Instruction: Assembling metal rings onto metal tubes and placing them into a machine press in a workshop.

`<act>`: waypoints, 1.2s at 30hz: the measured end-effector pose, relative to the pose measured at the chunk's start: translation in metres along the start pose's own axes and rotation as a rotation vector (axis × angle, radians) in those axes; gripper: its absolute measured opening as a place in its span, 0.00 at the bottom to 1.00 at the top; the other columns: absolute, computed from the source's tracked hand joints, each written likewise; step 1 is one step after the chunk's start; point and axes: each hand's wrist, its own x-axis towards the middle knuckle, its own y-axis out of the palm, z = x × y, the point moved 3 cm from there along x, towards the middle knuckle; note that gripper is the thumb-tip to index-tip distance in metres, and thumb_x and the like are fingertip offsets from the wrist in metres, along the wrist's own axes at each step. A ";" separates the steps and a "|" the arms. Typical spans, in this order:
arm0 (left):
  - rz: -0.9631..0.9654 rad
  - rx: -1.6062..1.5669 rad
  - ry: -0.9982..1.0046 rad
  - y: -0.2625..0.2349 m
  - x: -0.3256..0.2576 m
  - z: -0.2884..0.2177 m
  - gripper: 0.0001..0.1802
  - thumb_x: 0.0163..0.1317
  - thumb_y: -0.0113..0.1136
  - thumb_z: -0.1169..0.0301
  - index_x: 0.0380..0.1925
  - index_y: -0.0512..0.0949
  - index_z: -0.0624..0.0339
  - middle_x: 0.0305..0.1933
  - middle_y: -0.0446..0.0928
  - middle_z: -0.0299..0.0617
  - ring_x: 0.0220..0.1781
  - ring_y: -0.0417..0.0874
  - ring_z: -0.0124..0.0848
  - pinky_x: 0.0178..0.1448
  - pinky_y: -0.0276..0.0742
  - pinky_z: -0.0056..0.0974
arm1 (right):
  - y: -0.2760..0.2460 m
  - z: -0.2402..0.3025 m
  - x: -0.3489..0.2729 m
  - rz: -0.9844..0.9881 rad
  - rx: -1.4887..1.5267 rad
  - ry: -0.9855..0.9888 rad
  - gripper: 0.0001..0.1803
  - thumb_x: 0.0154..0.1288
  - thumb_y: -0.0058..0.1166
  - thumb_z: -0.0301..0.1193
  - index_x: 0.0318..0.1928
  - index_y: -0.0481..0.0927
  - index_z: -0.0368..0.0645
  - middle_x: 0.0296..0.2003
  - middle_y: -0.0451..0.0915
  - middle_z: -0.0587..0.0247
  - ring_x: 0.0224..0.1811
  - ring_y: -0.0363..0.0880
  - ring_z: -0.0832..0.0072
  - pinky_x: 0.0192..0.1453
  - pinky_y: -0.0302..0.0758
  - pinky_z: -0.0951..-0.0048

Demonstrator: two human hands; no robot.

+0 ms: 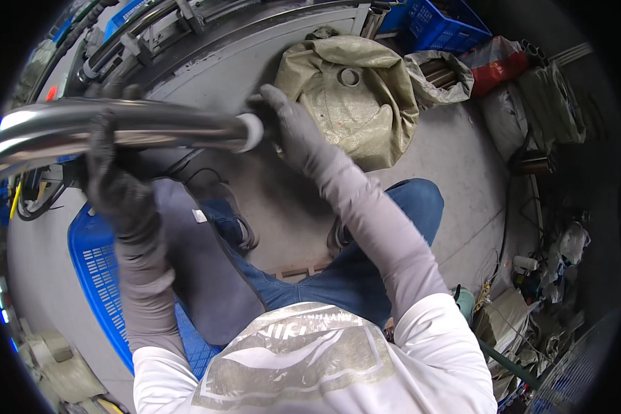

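Note:
A shiny metal tube (179, 124) lies crosswise in front of me at the upper left, with a white ring or cap (252, 132) on its right end. My left hand (110, 162), in a dark grey glove, is closed round the tube's middle. At the capped end is my right hand (288, 127), also gloved, its fingers bent beside the white piece. Blur and the hand itself hide whether those fingers grip it. A dark grey cloth (200, 262) covers my left thigh.
A blue plastic basket (96, 255) stands by my left leg. Ahead are a machine frame (221, 41) and a greenish woven sack (379, 117) with a small ring (348, 77) on it. Sacks of tubes (438, 76) and a blue crate (441, 27) sit at the far right.

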 end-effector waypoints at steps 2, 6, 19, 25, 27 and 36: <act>0.193 0.882 0.399 -0.027 0.016 -0.024 0.19 0.78 0.53 0.74 0.64 0.75 0.69 0.67 0.77 0.57 0.63 0.84 0.46 0.61 0.86 0.45 | -0.067 -0.006 0.055 -0.179 -0.654 -0.035 0.32 0.74 0.51 0.52 0.63 0.79 0.37 0.55 0.85 0.39 0.60 0.84 0.53 0.64 0.77 0.58; 0.349 1.014 -0.380 0.010 0.002 -0.048 0.22 0.59 0.71 0.77 0.54 0.79 0.66 0.40 0.82 0.41 0.40 0.84 0.38 0.46 0.80 0.41 | -0.201 -0.007 0.103 -0.595 -1.397 0.209 0.33 0.66 0.58 0.50 0.68 0.75 0.51 0.69 0.74 0.52 0.73 0.71 0.53 0.75 0.70 0.51; 0.733 1.292 -0.125 0.003 -0.084 0.014 0.34 0.42 0.74 0.64 0.53 0.77 0.59 0.42 0.80 0.47 0.47 0.82 0.47 0.49 0.75 0.50 | -0.150 -0.010 0.088 -0.267 -0.964 -0.184 0.22 0.71 0.58 0.41 0.61 0.83 0.47 0.65 0.77 0.45 0.65 0.77 0.52 0.70 0.73 0.57; 0.661 1.265 -0.059 0.004 -0.091 0.000 0.30 0.43 0.73 0.62 0.48 0.76 0.58 0.38 0.78 0.44 0.43 0.83 0.44 0.47 0.76 0.48 | -0.003 0.017 -0.056 0.189 -0.782 -0.534 0.18 0.79 0.46 0.38 0.55 0.78 0.38 0.53 0.83 0.50 0.52 0.86 0.60 0.56 0.81 0.67; 0.718 1.296 -0.014 0.009 -0.092 0.000 0.27 0.45 0.73 0.62 0.45 0.75 0.57 0.36 0.77 0.44 0.42 0.83 0.43 0.46 0.77 0.47 | 0.011 0.010 -0.071 0.111 -0.738 -0.484 0.25 0.81 0.42 0.46 0.58 0.78 0.38 0.52 0.84 0.49 0.52 0.86 0.61 0.57 0.81 0.66; 0.762 1.352 -0.072 0.003 -0.104 0.001 0.36 0.42 0.73 0.63 0.54 0.75 0.60 0.43 0.79 0.47 0.47 0.83 0.46 0.51 0.78 0.47 | 0.022 -0.013 -0.078 -0.156 -0.547 -0.482 0.26 0.84 0.37 0.45 0.57 0.80 0.34 0.48 0.84 0.53 0.47 0.87 0.65 0.53 0.83 0.67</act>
